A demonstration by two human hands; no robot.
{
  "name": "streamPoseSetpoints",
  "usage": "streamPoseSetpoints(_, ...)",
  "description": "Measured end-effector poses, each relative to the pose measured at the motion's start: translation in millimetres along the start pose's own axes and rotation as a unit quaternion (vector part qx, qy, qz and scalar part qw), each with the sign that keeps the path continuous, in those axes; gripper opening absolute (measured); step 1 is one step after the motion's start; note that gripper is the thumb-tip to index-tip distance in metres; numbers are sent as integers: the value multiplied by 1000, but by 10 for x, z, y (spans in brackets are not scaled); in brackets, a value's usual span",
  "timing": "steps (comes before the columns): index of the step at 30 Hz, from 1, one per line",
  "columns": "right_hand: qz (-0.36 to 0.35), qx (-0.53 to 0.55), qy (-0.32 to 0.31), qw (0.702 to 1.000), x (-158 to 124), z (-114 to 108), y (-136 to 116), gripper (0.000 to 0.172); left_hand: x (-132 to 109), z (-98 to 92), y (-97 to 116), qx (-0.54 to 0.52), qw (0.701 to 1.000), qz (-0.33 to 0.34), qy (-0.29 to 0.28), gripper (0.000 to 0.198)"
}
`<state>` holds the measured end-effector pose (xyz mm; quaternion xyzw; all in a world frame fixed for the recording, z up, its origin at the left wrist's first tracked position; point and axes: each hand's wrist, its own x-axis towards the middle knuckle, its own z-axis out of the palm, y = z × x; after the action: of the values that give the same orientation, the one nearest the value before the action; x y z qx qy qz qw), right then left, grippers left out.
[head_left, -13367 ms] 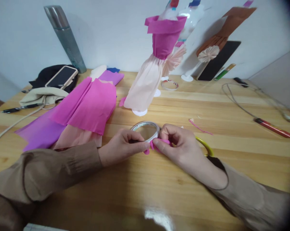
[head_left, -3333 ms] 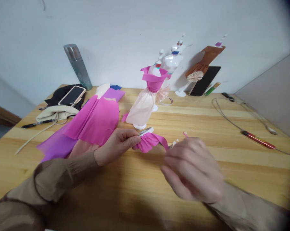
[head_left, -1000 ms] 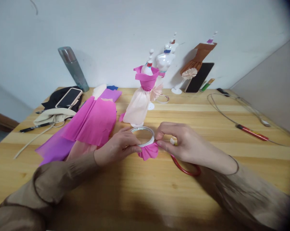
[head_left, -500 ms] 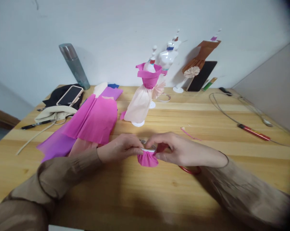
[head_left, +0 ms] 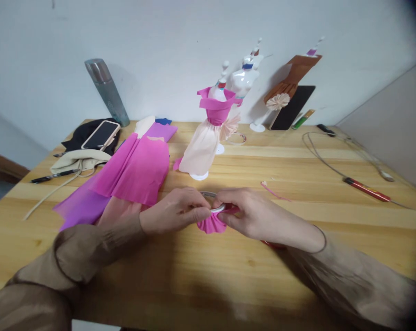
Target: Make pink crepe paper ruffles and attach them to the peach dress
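A small piece of pink crepe paper (head_left: 212, 225), gathered in pleats, hangs between my hands over the table. A white strip (head_left: 217, 209) runs along its upper edge, and behind it shows part of a thin greyish ring (head_left: 208, 195), perhaps a tape roll. My left hand (head_left: 180, 209) pinches the left end of the pleated edge between thumb and fingers. My right hand (head_left: 251, 212) is closed on the right end, with a bit of pink paper showing between its fingers. A red curved thing (head_left: 273, 245) lies mostly hidden under my right wrist.
Pink and purple paper sheets (head_left: 135, 170) lie at left near a phone (head_left: 100, 135) and a bottle (head_left: 107, 92). Ahead stands a small mannequin in a paper dress (head_left: 202, 142), with others behind. A red pen-like tool (head_left: 366, 189) with a cord lies right.
My right hand has closed further over the pleated edge and turned slightly. The paper has risen and tilted a little, and more of the ring shows behind it. The view has shifted slightly.
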<state>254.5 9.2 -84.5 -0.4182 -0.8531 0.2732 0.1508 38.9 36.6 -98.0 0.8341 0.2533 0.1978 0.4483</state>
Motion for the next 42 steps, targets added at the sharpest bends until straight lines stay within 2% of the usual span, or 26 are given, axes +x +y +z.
streamPoseSetpoints(3,-7,-21,11,1000,-13,11,-76,17,0,70,86,9,1000,0,4,28)
streamPoseSetpoints(5,-13,-23,29,999,-14,21,-89,17,-2,82,112,-12,999,-36,1,27)
streamPoseSetpoints(8,-29,-8,60,998,-6,36,-71,16,0,45,110,-89,990,-104,-12,30)
streamPoseSetpoints(10,-37,2,78,996,-5,40,-59,15,5,13,98,-143,982,-118,-20,29)
streamPoseSetpoints(14,-32,-24,119,992,-32,41,-81,13,10,-17,102,-150,983,-103,-13,26)
streamPoseSetpoints(18,-31,-74,155,985,-64,41,-128,9,-7,-11,146,-74,993,-85,28,27)
streamPoseSetpoints(24,-27,-93,215,972,-72,36,-159,3,-45,-6,135,44,997,-6,68,26)
streamPoseSetpoints(33,-9,-6,185,983,-89,43,-203,15,-51,-16,152,138,981,92,102,27)
streamPoseSetpoints(42,-57,23,206,977,-91,127,-245,16,-48,9,174,184,970,98,123,25)
